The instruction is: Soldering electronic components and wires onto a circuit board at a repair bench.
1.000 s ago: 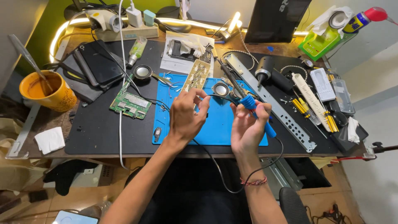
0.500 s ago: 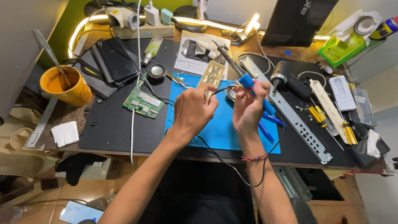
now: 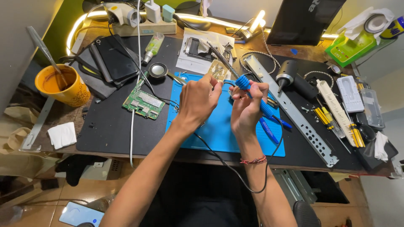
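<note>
My right hand [image 3: 246, 107] grips a soldering iron by its blue handle [image 3: 252, 94]; the dark metal tip [image 3: 219, 56] points up and away, over a small beige circuit board [image 3: 218, 69]. A black cord runs from the handle down past my wrist. My left hand [image 3: 198, 101] is raised beside the right, fingers pinched on something small and thin that I cannot make out, close to the iron's shaft. Both hands hover above a blue work mat [image 3: 219, 126] on a black desk pad [image 3: 109, 126].
A green circuit board [image 3: 143, 103] lies left of the mat. An orange mug [image 3: 63, 86] with a tool stands far left. A perforated metal rail [image 3: 294, 109], screwdrivers [image 3: 332, 120], a small round speaker [image 3: 158, 70], dark tablets [image 3: 109, 61] and a power strip [image 3: 143, 27] crowd the desk.
Both hands have lifted and come closer together over the mat. The iron's tip now points further up, away from me. The view has tilted slightly.
</note>
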